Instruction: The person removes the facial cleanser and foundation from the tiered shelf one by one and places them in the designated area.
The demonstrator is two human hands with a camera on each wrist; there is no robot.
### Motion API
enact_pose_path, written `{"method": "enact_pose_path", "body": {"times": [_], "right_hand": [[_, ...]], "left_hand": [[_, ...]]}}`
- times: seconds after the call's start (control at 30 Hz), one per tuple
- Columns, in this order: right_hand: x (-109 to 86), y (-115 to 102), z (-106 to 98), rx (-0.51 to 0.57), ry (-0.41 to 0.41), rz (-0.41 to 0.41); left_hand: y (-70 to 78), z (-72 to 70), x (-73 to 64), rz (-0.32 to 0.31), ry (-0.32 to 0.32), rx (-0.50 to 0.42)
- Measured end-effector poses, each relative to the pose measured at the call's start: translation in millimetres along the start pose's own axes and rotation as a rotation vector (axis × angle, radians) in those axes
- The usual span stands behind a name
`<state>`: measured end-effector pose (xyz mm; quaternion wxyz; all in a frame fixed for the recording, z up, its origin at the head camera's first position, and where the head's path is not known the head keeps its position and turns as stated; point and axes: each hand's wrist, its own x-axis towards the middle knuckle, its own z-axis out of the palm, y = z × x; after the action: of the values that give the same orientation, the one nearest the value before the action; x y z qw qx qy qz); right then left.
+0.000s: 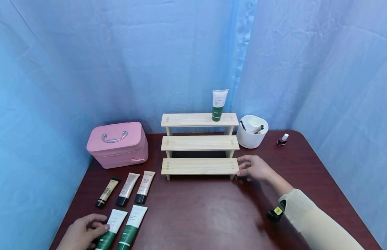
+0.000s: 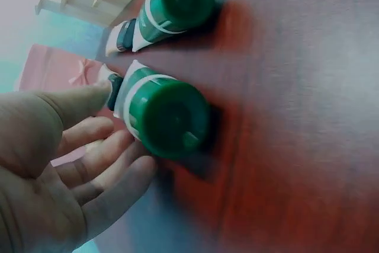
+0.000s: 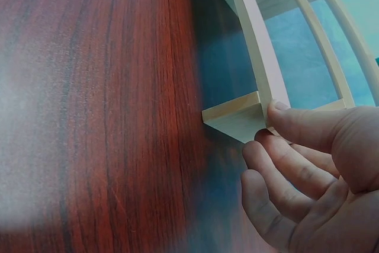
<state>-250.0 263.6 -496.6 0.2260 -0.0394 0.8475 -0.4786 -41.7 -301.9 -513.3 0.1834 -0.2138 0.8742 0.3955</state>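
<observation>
My right hand (image 1: 254, 169) is at the right end of the lowest step of a three-tier wooden display stand (image 1: 199, 166). In the right wrist view, thumb and forefinger pinch that step's corner, the other fingers loosely bent below. My left hand (image 1: 84, 232) is beside a green-and-white squeeze tube (image 1: 111, 227) lying on the table. Its thumb and fingers spread loosely around the tube's left side, not closed on it in the left wrist view. A second green-and-white tube (image 1: 132, 225) lies just to the right. Another such tube (image 1: 219, 104) stands cap down on the top step.
Above the left hand lie a gold tube (image 1: 108, 192) and two pale pink tubes with black caps, one a BB cream (image 1: 145, 187). A pink case (image 1: 118, 146) stands at the back left. Right of the stand are a white holder (image 1: 252, 137) with brushes and a nail polish bottle (image 1: 282, 140).
</observation>
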Motion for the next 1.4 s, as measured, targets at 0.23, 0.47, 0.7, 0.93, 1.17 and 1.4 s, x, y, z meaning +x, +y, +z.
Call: {"method": "enact_pose_path", "body": {"times": [0.23, 0.47, 0.7, 0.93, 1.17, 1.4], "right_hand": [[-1.3, 0, 0, 0.013, 0.001, -0.009], [-0.1, 2, 2, 0.018, 0.014, -0.003], [1.5, 1, 2, 0.028, 0.019, -0.009], [0.0, 3, 0, 0.018, 0.016, 0.010], [-0.4, 2, 1, 0.023, 0.018, 0.028], [0.1, 0, 0, 0.009, 0.017, 0.040]], "left_hand": [[40.8, -6.2, -4.5, 0.188, 0.142, 0.081], [109.0, -10.1, 8.5, 0.644, 0.345, 0.150], [198.3, -17.3, 40.3, 0.888, 0.229, 0.062], [293.9, -2.8, 67.4, 0.973, 0.084, -0.149], [356.1, 27.7, 90.7, 0.948, -0.006, -0.230], [390.5, 49.2, 104.9, 0.893, -0.016, -0.274]]}}
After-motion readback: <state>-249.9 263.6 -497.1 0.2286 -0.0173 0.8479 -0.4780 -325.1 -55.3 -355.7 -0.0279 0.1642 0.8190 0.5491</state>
